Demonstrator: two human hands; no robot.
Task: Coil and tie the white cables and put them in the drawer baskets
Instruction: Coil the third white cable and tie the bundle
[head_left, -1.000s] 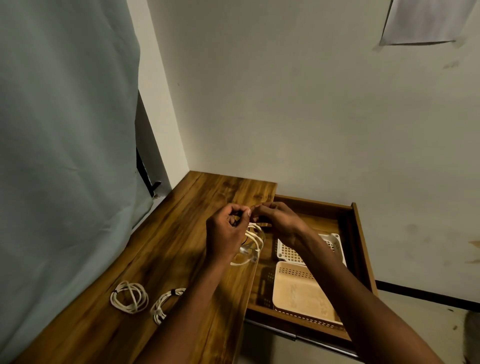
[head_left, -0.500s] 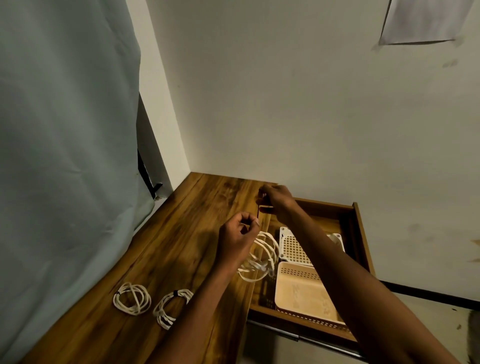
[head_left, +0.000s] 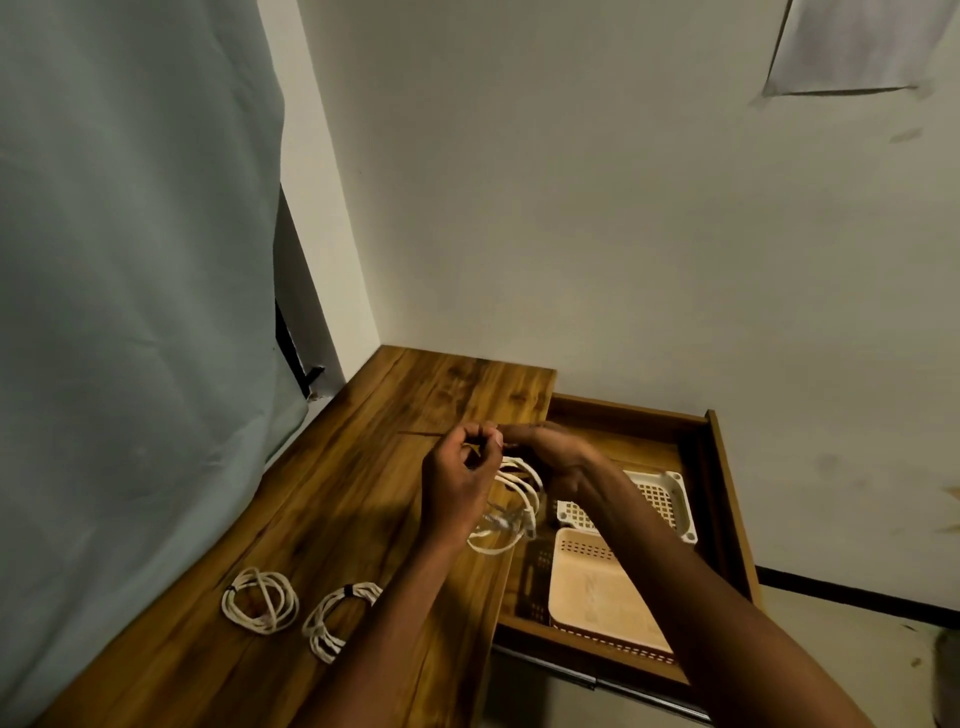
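Note:
A coiled white cable (head_left: 511, 506) hangs in the air above the table's right edge, held from its top. My left hand (head_left: 457, 486) pinches the coil together with a thin dark tie that sticks out to the left. My right hand (head_left: 545, 449) meets it at the top of the coil, fingers curled round the tie and cable. Two more coiled white cables lie on the wooden table (head_left: 363, 493) near the front: one (head_left: 260, 600) at the left and one (head_left: 337, 616) with a black tie. The open drawer (head_left: 722, 499) holds a white basket (head_left: 670, 501) and a pink basket (head_left: 597, 592).
A pale curtain (head_left: 130, 312) hangs along the table's left side. The white wall stands close behind the table and drawer. The floor lies below the drawer at the right.
My right hand has come back from the far side to join my left hand at the coil's top. The dark tie now sticks out to the left.

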